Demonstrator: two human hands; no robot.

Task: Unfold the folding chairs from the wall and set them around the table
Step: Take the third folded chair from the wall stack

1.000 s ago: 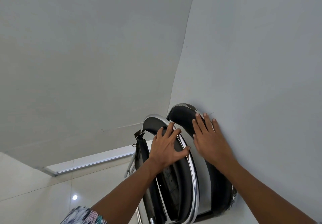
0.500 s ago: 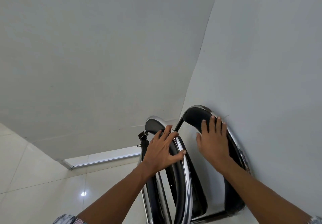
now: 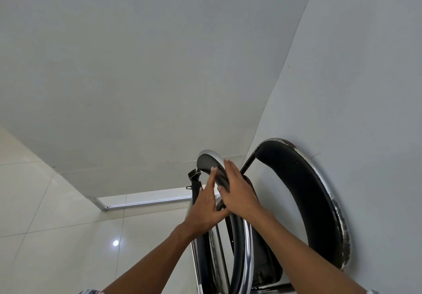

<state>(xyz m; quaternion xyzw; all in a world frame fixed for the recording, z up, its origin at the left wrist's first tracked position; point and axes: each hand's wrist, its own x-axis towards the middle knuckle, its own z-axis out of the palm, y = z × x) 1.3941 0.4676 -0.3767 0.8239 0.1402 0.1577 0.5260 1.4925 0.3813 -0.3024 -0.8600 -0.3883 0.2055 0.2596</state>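
Observation:
Two folded chairs with black pads and chrome rims stand in a room corner. The far chair [image 3: 303,193] leans flat against the right wall, its chrome edge worn. The near chair [image 3: 211,159] stands a little apart from it, top rim up. My left hand [image 3: 206,204] presses on the left face of the near chair's black pad, fingers straight. My right hand [image 3: 239,193] wraps over the same chair's top rim from the right, fingers curled over the pad edge.
Grey walls meet in the corner [image 3: 274,101] above the chairs. Glossy pale floor tiles [image 3: 57,236] spread to the left. A white skirting strip with a metal rail [image 3: 146,202] runs along the back wall's base.
My right hand left the far chair against the wall and moved left onto the near chair's top rim. My left hand slid onto the near pad's left face. The view shifted left.

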